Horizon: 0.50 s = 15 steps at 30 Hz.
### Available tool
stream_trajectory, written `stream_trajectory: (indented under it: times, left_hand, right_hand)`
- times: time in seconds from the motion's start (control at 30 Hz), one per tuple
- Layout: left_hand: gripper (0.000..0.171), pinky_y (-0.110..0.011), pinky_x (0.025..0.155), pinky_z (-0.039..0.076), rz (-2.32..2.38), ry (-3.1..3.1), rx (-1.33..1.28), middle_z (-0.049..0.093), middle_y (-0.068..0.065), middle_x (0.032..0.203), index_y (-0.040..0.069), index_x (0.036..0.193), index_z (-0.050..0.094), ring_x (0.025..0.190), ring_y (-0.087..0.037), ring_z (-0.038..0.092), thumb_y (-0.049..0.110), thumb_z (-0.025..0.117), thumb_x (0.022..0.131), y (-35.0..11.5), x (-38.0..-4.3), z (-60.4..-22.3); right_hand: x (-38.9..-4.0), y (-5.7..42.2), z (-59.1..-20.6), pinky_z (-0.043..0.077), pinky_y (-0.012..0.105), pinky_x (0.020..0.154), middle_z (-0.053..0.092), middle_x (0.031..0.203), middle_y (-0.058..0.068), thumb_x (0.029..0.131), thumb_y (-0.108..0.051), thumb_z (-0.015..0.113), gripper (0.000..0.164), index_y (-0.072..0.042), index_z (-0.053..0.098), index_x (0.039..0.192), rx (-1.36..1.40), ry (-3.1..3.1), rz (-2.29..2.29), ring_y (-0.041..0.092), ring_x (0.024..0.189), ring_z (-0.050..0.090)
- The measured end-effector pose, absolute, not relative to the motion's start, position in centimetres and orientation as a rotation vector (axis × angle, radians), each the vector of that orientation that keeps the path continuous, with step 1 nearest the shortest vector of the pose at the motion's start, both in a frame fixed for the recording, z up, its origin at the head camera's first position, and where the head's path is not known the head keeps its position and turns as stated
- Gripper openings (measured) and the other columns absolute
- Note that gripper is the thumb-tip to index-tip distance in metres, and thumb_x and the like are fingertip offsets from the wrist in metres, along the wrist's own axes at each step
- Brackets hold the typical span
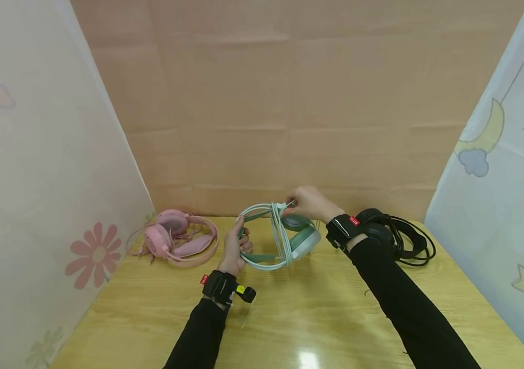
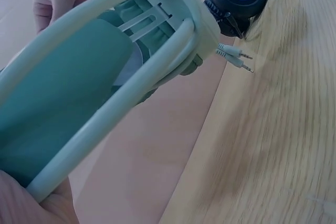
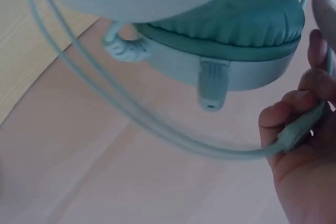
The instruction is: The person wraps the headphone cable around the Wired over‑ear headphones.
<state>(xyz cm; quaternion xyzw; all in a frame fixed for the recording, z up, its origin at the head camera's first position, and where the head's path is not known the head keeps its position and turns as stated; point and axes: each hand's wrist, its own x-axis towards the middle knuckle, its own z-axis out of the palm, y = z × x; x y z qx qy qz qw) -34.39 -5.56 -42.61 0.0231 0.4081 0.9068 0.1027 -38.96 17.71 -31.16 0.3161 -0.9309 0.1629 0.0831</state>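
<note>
My left hand (image 1: 233, 250) grips the headband of mint-green headphones (image 1: 307, 242), holding them above the table. A pale mint cable (image 1: 281, 237) is wound in several turns around the headband and near the ear cups. At the far side of the cups, my right hand (image 1: 311, 204) pinches part of this cable; in the right wrist view its fingers hold a thicker cable sleeve (image 3: 302, 129). Two bare metal-tipped plugs (image 2: 236, 59) stick out by the ear cups in the left wrist view. A short connector (image 3: 213, 85) juts from one cup.
Pink headphones (image 1: 193, 241) lie at the left of the wooden table (image 1: 289, 318). Black headphones (image 1: 405, 238) lie at the right, partly behind the right wrist. A brown paper backdrop (image 1: 289, 102) stands behind, with printed white sheets (image 1: 59, 154) along both sides.
</note>
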Motion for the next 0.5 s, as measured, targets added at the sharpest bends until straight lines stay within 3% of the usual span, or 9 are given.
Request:
stream_trajectory:
  times: [0.13, 0.27, 0.33, 0.5]
  left_hand:
    - [0.041, -0.017, 0.038, 0.027, 2.652, 1.238, 0.107, 0.023, 0.009, 0.048, 0.011, 0.084, 0.045, 0.035, -0.004, 0.026, 0.049, 0.054, 0.098, -5.34, -34.22, -42.61]
    - [0.04, -0.016, 0.039, 0.027, 2.651, 1.233, 0.16, 0.024, 0.01, 0.049, 0.012, 0.084, 0.047, 0.036, -0.002, 0.026, 0.048, 0.055, 0.098, -5.33, -34.15, -42.7]
    - [0.039, -0.016, 0.039, 0.028, 2.646, 1.238, 0.211, 0.024, 0.01, 0.049, 0.013, 0.082, 0.047, 0.036, -0.001, 0.027, 0.047, 0.053, 0.099, -5.39, -34.18, -42.81]
    - [0.038, -0.016, 0.038, 0.028, 2.624, 1.246, 0.244, 0.024, 0.01, 0.049, 0.014, 0.082, 0.047, 0.036, -0.002, 0.027, 0.048, 0.051, 0.1, -5.35, -34.25, -42.78]
  right_hand:
    - [-39.03, 17.45, -30.87, 0.035, 0.026, 0.058, 0.058, 0.072, -0.004, 0.079, -0.042, 0.081, 0.031, -0.014, 0.066, 0.079, 0.937, -2.812, 0.496, 0.01, 0.062, 0.046]
    - [-39.34, 17.39, -30.59, 0.047, 0.03, 0.073, 0.067, 0.096, -0.002, 0.083, -0.038, 0.078, 0.029, -0.014, 0.073, 0.098, 0.982, -2.826, 0.495, 0.013, 0.082, 0.058]
    - [-39.45, 17.34, -30.44, 0.047, 0.033, 0.077, 0.066, 0.102, 0.002, 0.087, -0.033, 0.075, 0.026, -0.014, 0.073, 0.104, 1.026, -2.835, 0.501, 0.017, 0.088, 0.057]
    - [-39.74, 17.11, -30.14, 0.043, 0.033, 0.074, 0.061, 0.098, 0.005, 0.092, -0.023, 0.071, 0.018, -0.012, 0.073, 0.106, 1.121, -2.824, 0.519, 0.019, 0.085, 0.051]
